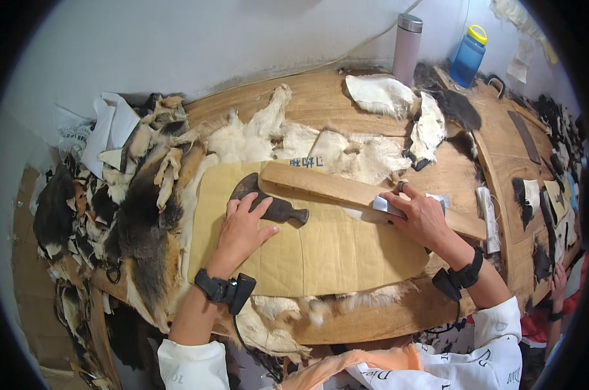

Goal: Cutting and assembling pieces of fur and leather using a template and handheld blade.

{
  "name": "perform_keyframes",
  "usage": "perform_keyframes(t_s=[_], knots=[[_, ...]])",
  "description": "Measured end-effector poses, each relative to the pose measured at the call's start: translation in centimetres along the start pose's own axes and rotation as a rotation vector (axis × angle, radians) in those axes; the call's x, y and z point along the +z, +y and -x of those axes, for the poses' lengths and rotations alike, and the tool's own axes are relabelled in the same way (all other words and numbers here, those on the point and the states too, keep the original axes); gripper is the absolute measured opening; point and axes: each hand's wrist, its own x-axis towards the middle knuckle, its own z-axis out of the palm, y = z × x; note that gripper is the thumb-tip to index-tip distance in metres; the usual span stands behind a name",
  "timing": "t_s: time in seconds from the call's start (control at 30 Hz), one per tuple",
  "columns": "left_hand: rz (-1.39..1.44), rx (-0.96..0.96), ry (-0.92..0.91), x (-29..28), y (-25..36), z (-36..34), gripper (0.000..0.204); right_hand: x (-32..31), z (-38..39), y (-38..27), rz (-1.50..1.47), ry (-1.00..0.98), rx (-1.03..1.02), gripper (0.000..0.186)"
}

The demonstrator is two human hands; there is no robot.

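Observation:
My left hand (240,234) lies with its fingers spread. Its fingertips touch a dark metal tool (278,209) with a wide, rounded head and a short, flared end, resting on a yellowish-tan pattern sheet (333,260). Over the right part of that sheet, my right hand (421,213) is closed around a small silver-grey piece (386,207); whether it is a blade or a wrapper I cannot tell. Beneath that hand a long wooden bar (320,185) slants across the sheet. A pale pelt (255,133) spreads under the sheet, its fur showing at the near edge.
Dark and tan fur scraps (145,214) pile up at the left. White skin pieces (380,95) lie at the back of the wooden table (307,328). A pink flask (408,49) and a blue bottle (468,58) stand back right. Another person's hand (559,283) shows far right.

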Motion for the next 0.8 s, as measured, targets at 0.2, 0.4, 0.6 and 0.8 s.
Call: perform_keyframes(t_s=[0.2,0.4,0.6,0.8], knots=[[0.000,0.078,-0.242,0.6,-1.4,-2.4,0.060,-0.7,-0.6,1.7,-0.058,0.041,0.080,0.044],[0.021,0.037,-0.331,0.4,0.1,-2.2,0.059,-0.7,-2.1,7.2,0.004,0.160,0.288,0.043],[-0.060,0.061,-0.214,1.0,-0.6,-2.5,0.061,-1.6,-2.9,8.5,-0.001,0.258,0.195,0.040],[-0.074,-0.009,-0.183,1.5,-0.4,-1.8,0.058,-6.1,-2.9,6.4,-0.175,0.299,0.048,0.044]])
